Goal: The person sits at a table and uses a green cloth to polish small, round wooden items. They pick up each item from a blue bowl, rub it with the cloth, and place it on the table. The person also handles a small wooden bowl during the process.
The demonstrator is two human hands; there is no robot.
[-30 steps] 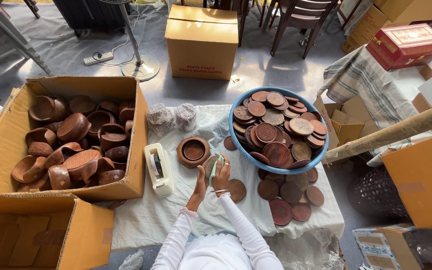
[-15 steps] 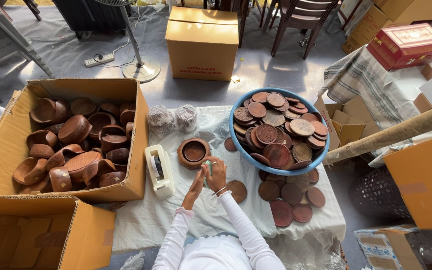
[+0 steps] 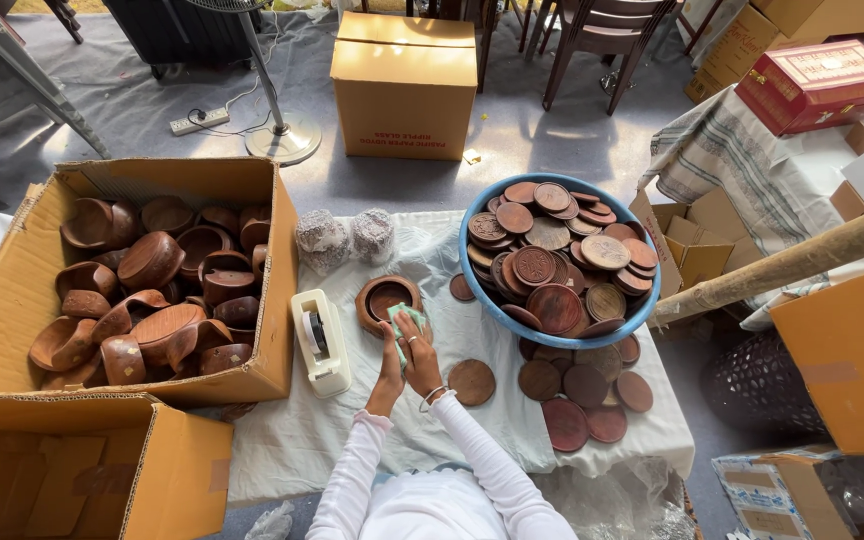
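A round brown wooden bowl stands on the white cloth in front of me. My right hand presses a pale green rag against the bowl's near rim. My left hand is close beside it, fingers together on the lower part of the rag. A single wooden lid lies flat just right of my right wrist. Both arms wear white sleeves.
A white tape dispenser sits left of the bowl. An open cardboard box of wooden bowls is at left. A blue basin of round lids is at right, several lids below it. Two bubble-wrapped bundles lie behind.
Both hands have stayed together with the rag and shifted from beside the bowl onto its near rim. The bowl has not moved.
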